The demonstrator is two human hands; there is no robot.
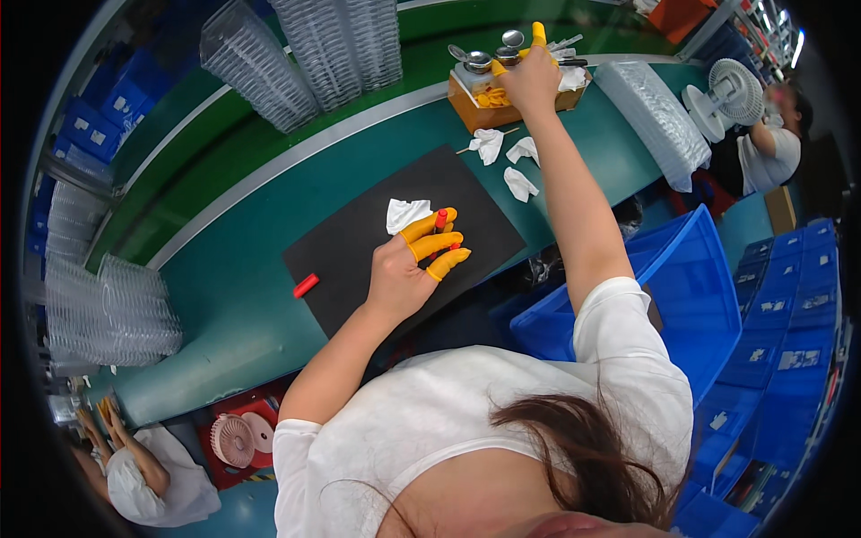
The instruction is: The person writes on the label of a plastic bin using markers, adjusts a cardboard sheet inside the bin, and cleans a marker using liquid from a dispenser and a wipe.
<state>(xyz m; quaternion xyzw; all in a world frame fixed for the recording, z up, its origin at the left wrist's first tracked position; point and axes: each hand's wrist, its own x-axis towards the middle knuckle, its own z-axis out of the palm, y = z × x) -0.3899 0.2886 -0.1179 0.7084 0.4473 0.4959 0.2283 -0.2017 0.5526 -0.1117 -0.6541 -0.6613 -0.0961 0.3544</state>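
Note:
My left hand (pixel 408 264), with yellow finger cots on its fingers, is closed around a small red tube (pixel 440 220) above a black mat (pixel 341 242). The fingers hide most of the tube. A crumpled white tissue (pixel 405 215) lies just beyond this hand, and a loose red cylinder (pixel 306 286) rests at the mat's left edge. Out at the far right of the bench, my right hand (pixel 533 79) is over a wooden box (pixel 484 115). Its cot-covered index finger and thumb are spread apart; I make out nothing held there. The box contains yellow finger cots (pixel 492 97) and round metal-topped containers (pixel 477 62).
Several white tissues (pixel 519 185) lie before the box. Clear plastic trays (pixel 345 45) are stacked at the back and left. A plastic-wrapped bundle (pixel 653 124) and a white fan (pixel 731 94) stand right. A blue bin (pixel 695 296) is beside me. Other people sit at both sides.

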